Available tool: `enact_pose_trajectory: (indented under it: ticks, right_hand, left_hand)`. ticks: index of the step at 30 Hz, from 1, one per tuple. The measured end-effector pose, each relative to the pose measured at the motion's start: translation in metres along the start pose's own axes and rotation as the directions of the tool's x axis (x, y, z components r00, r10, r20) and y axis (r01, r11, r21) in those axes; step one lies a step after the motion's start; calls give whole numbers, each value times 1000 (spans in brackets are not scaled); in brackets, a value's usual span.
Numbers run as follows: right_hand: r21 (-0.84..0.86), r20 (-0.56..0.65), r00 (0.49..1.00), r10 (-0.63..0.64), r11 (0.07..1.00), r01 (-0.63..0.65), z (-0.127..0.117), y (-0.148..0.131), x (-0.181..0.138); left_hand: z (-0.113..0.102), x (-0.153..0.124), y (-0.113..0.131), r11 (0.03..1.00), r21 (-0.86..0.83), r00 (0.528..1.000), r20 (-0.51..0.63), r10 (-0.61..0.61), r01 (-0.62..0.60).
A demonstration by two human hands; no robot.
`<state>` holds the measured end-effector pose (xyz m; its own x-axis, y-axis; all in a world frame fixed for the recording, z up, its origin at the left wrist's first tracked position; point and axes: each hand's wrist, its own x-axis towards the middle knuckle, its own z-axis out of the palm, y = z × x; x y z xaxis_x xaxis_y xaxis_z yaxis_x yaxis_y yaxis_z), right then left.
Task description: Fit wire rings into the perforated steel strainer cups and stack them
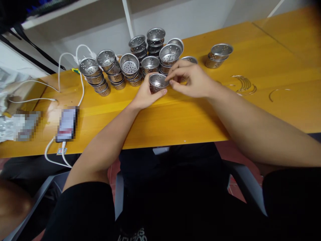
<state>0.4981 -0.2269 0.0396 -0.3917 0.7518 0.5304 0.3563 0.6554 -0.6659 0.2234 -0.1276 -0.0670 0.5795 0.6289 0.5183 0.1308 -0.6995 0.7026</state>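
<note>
A small perforated metal cup (158, 80) is gripped in my left hand (146, 93), tilted a little so that its holed inside shows. The fingers wrap its left side and the thumb lies along the front. My right hand (188, 78) is at the cup's right rim, thumb and fingertips drawn close together in a pinch. Whatever may be between those fingertips is too small to make out. Just behind both hands stand several stacks of the same cups (150, 63), partly hidden by the right hand.
A separate short stack of cups (220, 52) stands at the right. Thin curved wire pieces (242, 85) lie near it, with another curved wire (278, 91) further right. At the left are a phone (67, 124) and white cables (81, 87). Another person's arm (15, 201) shows lower left.
</note>
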Motion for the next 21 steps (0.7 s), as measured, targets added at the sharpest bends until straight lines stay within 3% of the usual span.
enact_pose_trajectory:
  ticks: [8,16,19,21]
  right_hand:
    - [-123,117,993,-16,992,31,3,3,-4]
    - [-107,174,984,-26,993,45,6,0,-6]
    - [-106,120,992,-37,993,49,-11,-7,-4]
    - [-121,-45,996,-71,990,65,-27,-7,-2]
  left_hand:
    - [-4,-1,2,999,21,999,15,46,-46]
    - [2,-2,4,993,-24,993,30,114,-113]
    - [1,-4,10,995,-88,996,68,56,-50]
    - [-2,-6,16,994,-112,996,91,-9,20]
